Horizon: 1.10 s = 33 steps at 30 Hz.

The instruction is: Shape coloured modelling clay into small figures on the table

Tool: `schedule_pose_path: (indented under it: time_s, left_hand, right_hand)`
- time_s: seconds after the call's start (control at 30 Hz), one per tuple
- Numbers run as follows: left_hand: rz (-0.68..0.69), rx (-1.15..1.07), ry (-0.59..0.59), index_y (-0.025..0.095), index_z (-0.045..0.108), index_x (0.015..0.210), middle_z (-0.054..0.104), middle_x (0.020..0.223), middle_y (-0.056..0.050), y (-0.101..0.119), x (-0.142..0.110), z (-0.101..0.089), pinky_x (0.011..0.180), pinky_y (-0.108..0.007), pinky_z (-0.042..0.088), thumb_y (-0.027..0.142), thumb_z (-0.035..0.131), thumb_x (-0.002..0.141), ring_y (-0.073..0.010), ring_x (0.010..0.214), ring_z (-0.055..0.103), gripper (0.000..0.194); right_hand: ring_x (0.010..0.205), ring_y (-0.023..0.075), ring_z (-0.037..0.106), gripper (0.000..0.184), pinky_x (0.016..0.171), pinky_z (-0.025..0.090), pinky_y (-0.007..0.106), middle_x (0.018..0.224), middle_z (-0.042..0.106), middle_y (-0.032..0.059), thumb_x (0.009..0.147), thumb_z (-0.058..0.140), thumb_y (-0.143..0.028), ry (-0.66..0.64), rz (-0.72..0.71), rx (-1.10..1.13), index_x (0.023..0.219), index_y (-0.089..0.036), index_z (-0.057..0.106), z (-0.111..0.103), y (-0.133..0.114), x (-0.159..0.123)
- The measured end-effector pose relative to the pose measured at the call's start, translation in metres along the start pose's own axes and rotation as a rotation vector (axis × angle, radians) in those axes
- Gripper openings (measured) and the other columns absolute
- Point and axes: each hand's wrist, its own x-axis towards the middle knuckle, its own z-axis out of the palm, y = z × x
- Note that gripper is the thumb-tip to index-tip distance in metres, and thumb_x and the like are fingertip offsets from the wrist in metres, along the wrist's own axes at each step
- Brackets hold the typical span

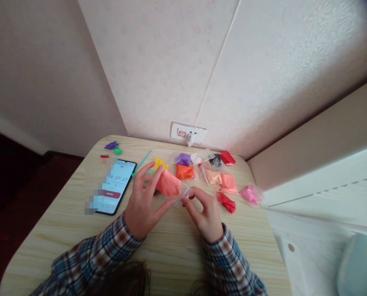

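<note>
Between my hands, above the table, is a clear plastic bag of coral-pink modelling clay (168, 183). My left hand (143, 201) grips the bag from the left, fingers along its far side and thumb underneath. The thumb and forefinger of my right hand (205, 213) pinch the bag's transparent end. Just behind lie an orange clay packet (185, 171), a purple one (182, 159) and a yellow piece (161, 163). Part of a green piece (148, 176) shows behind my left fingers.
A phone (117, 187) showing a timer lies left of my hands. More clay bags, including a peach one (213, 177), a red one (226, 202) and a pink one (251, 194), lie right. Purple clay grapes (111, 145) sit far left. A wall socket (188, 133) holds a plug.
</note>
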Motion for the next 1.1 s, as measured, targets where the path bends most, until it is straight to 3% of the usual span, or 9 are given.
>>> schedule_pose_path:
  time_s: [0.1, 0.2, 0.4, 0.6, 0.9, 1.0, 1.1]
  left_hand:
    - [0.074, -0.034, -0.035, 0.021, 0.036, 0.129, 0.040, 0.128, -0.013, 0.001, -0.002, 0.002, 0.092, -0.045, 0.040, 0.035, 0.063, 0.073, -0.0306, 0.114, 0.042, 0.063]
    - [0.128, -0.155, -0.149, 0.019, 0.046, 0.118, 0.055, 0.109, -0.010, 0.000, -0.004, 0.005, 0.089, -0.040, 0.044, 0.033, 0.061, 0.075, -0.0250, 0.102, 0.051, 0.047]
    - [0.042, -0.365, -0.230, 0.015, 0.059, 0.095, 0.064, 0.088, -0.006, 0.000, -0.004, 0.009, 0.071, -0.027, 0.050, 0.016, 0.055, 0.078, -0.0158, 0.080, 0.059, 0.018]
    - [-0.032, -0.437, -0.180, 0.014, 0.063, 0.078, 0.066, 0.076, -0.005, 0.001, 0.001, 0.008, 0.067, -0.027, 0.049, 0.014, 0.055, 0.076, -0.0157, 0.072, 0.061, 0.008]
    - [-0.179, -0.624, -0.276, 0.015, 0.062, 0.068, 0.062, 0.067, -0.002, 0.000, 0.005, 0.005, 0.060, -0.024, 0.047, 0.018, 0.056, 0.078, -0.0137, 0.065, 0.058, 0.012]
    - [-0.239, -0.646, -0.213, 0.015, 0.058, 0.065, 0.059, 0.065, -0.001, -0.002, 0.005, 0.005, 0.056, -0.023, 0.047, 0.018, 0.054, 0.078, -0.0129, 0.062, 0.057, 0.014]
    - [-0.176, -0.511, -0.088, 0.016, 0.055, 0.063, 0.056, 0.064, -0.001, -0.004, 0.003, 0.003, 0.058, -0.025, 0.046, 0.015, 0.054, 0.076, -0.0138, 0.062, 0.055, 0.012]
  right_hand:
    - [0.063, 0.0146, 0.048, 0.018, 0.060, 0.038, 0.027, 0.063, 0.052, 0.0006, 0.083, 0.046, -0.021, 0.048, -0.053, -0.037, 0.066, -0.018, 0.050, 0.003, 0.000, -0.002]
    - [0.065, 0.0152, 0.048, 0.015, 0.061, 0.037, 0.028, 0.065, 0.052, 0.0011, 0.083, 0.046, -0.020, 0.060, -0.101, -0.060, 0.069, -0.018, 0.051, 0.006, -0.001, -0.002]
    - [0.073, 0.0167, 0.048, 0.014, 0.065, 0.036, 0.029, 0.071, 0.054, 0.0023, 0.084, 0.046, -0.016, -0.010, -0.173, -0.118, 0.073, -0.018, 0.053, 0.008, -0.002, 0.000]
    - [0.071, 0.0168, 0.046, 0.015, 0.063, 0.036, 0.029, 0.068, 0.051, 0.0023, 0.084, 0.043, -0.015, 0.007, -0.189, -0.149, 0.071, -0.019, 0.051, 0.010, -0.003, -0.001]
    - [0.063, 0.0139, 0.043, 0.018, 0.056, 0.034, 0.026, 0.063, 0.042, -0.0007, 0.081, 0.042, -0.013, 0.003, -0.189, -0.072, 0.065, -0.020, 0.040, 0.015, -0.007, -0.004]
    - [0.063, 0.0139, 0.041, 0.019, 0.056, 0.032, 0.026, 0.062, 0.040, -0.0012, 0.078, 0.043, -0.012, -0.004, -0.233, -0.073, 0.063, -0.021, 0.035, 0.018, -0.008, -0.005]
    - [0.061, 0.0134, 0.040, 0.020, 0.057, 0.031, 0.026, 0.060, 0.040, -0.0022, 0.076, 0.044, -0.012, 0.002, -0.224, -0.084, 0.061, -0.021, 0.033, 0.019, -0.010, -0.006]
